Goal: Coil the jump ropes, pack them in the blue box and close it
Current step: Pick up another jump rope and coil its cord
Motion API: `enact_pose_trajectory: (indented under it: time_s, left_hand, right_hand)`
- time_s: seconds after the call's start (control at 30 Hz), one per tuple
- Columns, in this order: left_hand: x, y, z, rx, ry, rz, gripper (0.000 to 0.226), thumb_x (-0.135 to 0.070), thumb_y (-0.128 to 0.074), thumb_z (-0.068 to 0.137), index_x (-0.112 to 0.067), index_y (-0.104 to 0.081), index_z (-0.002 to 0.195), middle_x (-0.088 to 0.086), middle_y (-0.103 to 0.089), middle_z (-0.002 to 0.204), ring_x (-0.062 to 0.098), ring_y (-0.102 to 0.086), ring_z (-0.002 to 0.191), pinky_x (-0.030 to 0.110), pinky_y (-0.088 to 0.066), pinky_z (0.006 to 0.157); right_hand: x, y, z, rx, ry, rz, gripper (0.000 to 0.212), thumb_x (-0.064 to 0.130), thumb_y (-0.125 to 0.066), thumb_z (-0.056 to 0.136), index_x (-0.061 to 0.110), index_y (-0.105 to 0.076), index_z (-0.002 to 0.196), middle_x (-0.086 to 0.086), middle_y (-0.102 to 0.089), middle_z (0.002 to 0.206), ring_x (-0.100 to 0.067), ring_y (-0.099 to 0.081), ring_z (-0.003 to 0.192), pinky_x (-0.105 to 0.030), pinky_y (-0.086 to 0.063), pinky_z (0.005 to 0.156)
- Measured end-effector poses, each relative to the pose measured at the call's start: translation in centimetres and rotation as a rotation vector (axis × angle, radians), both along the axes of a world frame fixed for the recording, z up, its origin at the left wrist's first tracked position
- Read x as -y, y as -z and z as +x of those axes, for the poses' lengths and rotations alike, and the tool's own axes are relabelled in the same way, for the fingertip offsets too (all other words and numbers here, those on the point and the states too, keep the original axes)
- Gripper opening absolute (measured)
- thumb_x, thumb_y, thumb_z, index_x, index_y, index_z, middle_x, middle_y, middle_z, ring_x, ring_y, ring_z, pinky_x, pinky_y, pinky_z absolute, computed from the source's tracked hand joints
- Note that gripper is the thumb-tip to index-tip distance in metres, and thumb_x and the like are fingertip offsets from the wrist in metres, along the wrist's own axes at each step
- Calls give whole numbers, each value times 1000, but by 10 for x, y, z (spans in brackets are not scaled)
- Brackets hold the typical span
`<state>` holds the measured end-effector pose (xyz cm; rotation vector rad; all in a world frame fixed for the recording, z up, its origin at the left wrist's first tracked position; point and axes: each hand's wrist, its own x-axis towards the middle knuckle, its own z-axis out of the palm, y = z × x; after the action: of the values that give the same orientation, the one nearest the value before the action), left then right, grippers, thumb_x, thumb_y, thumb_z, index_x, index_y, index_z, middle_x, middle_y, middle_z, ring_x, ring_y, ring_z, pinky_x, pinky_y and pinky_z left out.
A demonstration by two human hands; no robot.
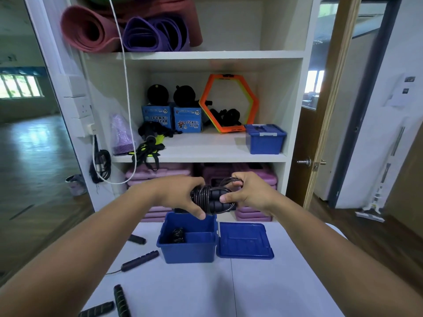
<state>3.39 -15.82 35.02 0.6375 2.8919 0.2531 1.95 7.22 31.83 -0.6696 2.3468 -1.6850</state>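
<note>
2 LUCKY STAR boxes (188, 122) behind rope (201, 197).

Rope bundle (211, 199): my left hand (180, 193) and right hand (247, 191) cover both its ends
Second rope (178, 234): mostly behind the wall of the blue box (187, 250)
Handle (120, 298): cut off by the bottom edge

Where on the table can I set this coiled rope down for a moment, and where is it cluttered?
Bare table for the bundle lies in front of the blue box and its lid, toward the near edge. The box's right half also looks free beside the packed rope inside. The table left of the box is crowded with loose rope handles.
</note>
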Motion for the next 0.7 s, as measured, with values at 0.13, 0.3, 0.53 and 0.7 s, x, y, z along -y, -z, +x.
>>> enact_pose_trajectory:
  time_s: [0.13,0.3,0.53,0.7]
  left_hand:
    - [-5,2,-5,29,37,37,52,-51,-84,70,-29,-49,101,-7,-63,93,17,-63,88,38,-52,81]
    - [-13,19,-7,-169,-18,-94,52,-64,-73,66,-36,-46,101,-9,-65,86,17,-62,80,39,-54,72]
    - [-14,44,-17,-502,-228,119,61,-54,-61,81,-39,-36,134,1,-71,105,30,-64,94,35,-44,70]
    - [-21,47,-10,-320,-324,603,44,-49,-73,73,-41,-55,112,-10,-73,88,17,-67,82,37,-54,73]
  right_hand:
    - [4,3,-4,-94,15,100,33,1,-79,78,-13,-51,90,-13,-61,79,-12,-64,67,-30,-58,57]
    - [12,0,-4,-358,105,394,42,44,-51,99,11,-52,72,0,-45,87,-12,-49,82,-34,-44,78]
    - [25,-6,-2,-466,136,448,39,35,-33,106,26,-43,69,0,-41,82,-18,-46,79,-32,-33,72]
    - [26,-8,1,-470,146,393,36,34,-33,107,23,-54,81,-2,-50,86,-20,-50,86,-34,-38,77]
